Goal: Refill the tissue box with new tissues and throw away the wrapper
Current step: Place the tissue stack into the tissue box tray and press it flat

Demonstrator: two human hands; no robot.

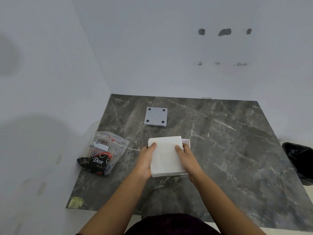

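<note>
A thick white stack of tissues [166, 156] is held between both hands over the dark marble table. My left hand [145, 160] grips its left side, thumb on top. My right hand [188, 158] grips its right side, thumb on top. Behind and under the stack, a corner of the white tissue box [186, 142] shows; the rest is hidden. The box's grey square lid [155, 117], with dark round feet at its corners, lies farther back. The clear and black tissue wrapper [101, 152] lies crumpled to the left.
A black-lined waste bin [300, 162] stands off the table's right edge. White walls close in at the left and back. The marble table [228, 150] runs wide to the right of the hands. A small yellowish sticker [75, 202] sits at the front-left corner.
</note>
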